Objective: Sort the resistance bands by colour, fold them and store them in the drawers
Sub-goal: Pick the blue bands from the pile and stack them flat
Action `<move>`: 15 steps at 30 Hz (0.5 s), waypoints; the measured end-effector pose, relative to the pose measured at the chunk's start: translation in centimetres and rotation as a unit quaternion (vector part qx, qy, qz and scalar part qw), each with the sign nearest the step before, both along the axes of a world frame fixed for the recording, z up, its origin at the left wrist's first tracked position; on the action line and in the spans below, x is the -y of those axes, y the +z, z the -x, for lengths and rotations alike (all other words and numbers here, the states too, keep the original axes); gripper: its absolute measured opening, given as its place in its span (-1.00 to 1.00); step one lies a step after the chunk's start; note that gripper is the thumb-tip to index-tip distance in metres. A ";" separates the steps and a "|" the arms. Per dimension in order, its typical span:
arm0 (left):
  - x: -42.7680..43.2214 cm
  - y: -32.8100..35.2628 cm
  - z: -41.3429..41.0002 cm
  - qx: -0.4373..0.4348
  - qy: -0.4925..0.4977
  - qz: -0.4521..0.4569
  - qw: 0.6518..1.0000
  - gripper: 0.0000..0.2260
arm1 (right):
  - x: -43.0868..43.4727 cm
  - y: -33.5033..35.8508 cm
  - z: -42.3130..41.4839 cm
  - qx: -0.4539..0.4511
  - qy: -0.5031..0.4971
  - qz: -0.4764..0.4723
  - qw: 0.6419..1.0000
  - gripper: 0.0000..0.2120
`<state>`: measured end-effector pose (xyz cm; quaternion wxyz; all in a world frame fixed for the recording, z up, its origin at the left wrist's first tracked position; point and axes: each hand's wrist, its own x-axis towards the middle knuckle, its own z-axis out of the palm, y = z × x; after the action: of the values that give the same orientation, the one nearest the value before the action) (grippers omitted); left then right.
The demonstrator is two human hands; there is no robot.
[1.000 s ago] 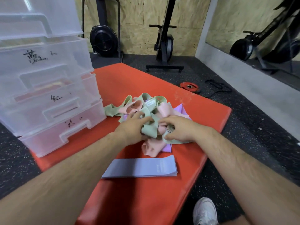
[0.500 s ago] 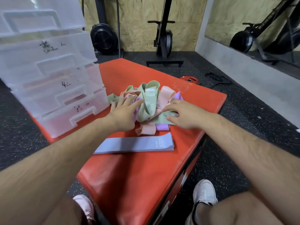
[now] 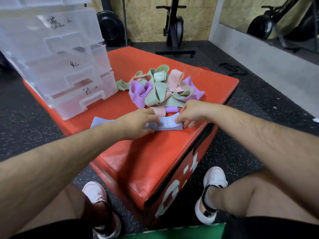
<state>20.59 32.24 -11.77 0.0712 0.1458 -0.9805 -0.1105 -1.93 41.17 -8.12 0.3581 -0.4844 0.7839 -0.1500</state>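
Observation:
A flat blue-grey resistance band (image 3: 170,124) lies near the front edge of the red padded box (image 3: 155,161). My left hand (image 3: 138,121) rests flat on the middle of the band. My right hand (image 3: 191,112) pinches its right end between thumb and fingers. Just behind the hands sits a tangled pile of green, pink and purple bands (image 3: 155,90). A clear plastic drawer unit (image 3: 60,66) with handwritten labels stands on the box's left side, its drawers pushed in.
Black speckled gym floor surrounds the box. An exercise bike (image 3: 174,30) and a fan wheel machine (image 3: 110,30) stand by the back wall, with a black strap (image 3: 233,68) on the floor at right. My white shoes (image 3: 214,180) are beside the box's near corner.
Both hands have left the tangled pile and come back to the flat blue-grey band at the front. The view has tilted down, showing my knees and shoes.

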 end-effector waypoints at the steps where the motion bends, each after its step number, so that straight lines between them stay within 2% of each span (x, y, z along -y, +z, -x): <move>1: 0.1 0.0 -0.1 0.000 0.007 -0.005 1.000 -0.71 | 0.0 0.0 -0.2 0.015 -0.013 -0.006 1.000 -0.78; 7: 0.2 0.0 -0.1 -0.003 0.020 -0.022 1.000 -0.70 | 0.7 -1.0 -0.4 0.116 -0.106 -0.058 0.986 -0.79; 13: 0.7 -0.1 -0.3 0.003 0.023 -0.039 0.999 -0.67 | 0.9 -0.6 0.5 0.145 -0.091 -0.046 0.984 -0.80; 15: 1.0 -0.1 -0.5 0.006 0.019 -0.047 0.999 -0.66 | 0.7 -0.1 1.5 0.134 -0.077 -0.049 0.987 -0.70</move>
<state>21.13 31.27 -11.86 0.0606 0.1684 -0.9717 -0.1540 -3.43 40.43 -8.20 0.4703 -0.3802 0.7702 -0.2024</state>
